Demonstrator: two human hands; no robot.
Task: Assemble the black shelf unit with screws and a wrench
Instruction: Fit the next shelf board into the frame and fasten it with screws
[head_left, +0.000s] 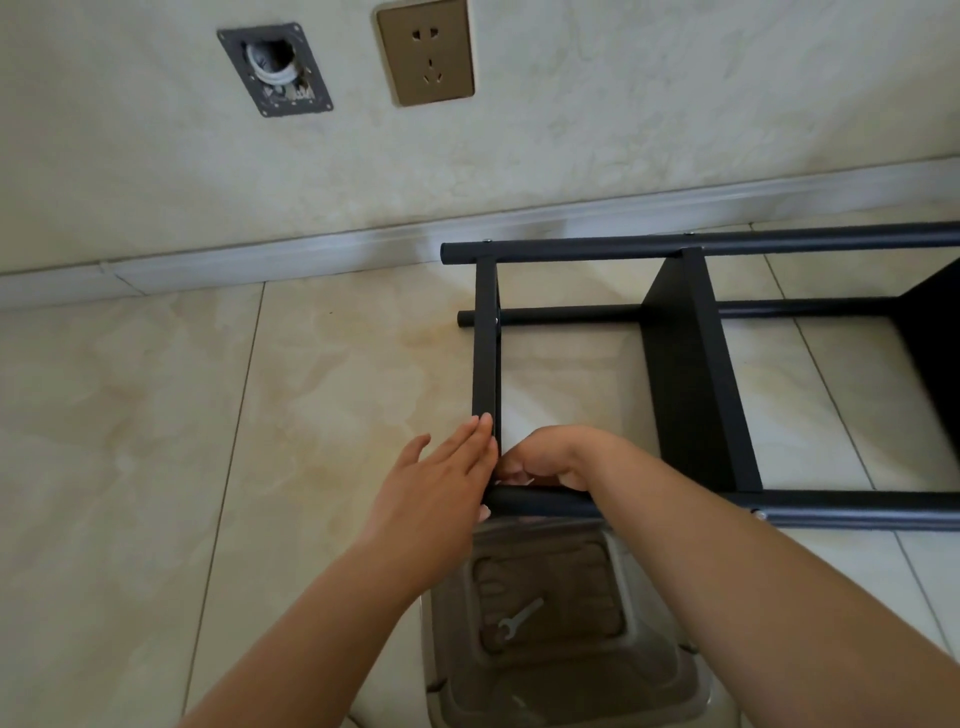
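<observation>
The black shelf unit (691, 364), lying on its side on the tiled floor (156, 441), runs off the right edge, and at its near-left corner the left hand (441, 478) presses flat-fingered against the end crossbar (485, 353) while the right hand (545, 457) curls there, its fingertips hidden so what it grips is unclear, the wrench (519, 618) lying in a bin (561, 670) below both.

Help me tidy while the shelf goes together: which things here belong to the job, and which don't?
Part of the job: black shelf frame, wrench, the stool it lies on, left hand, right hand.
Not part: wall socket, open wall box.
</observation>
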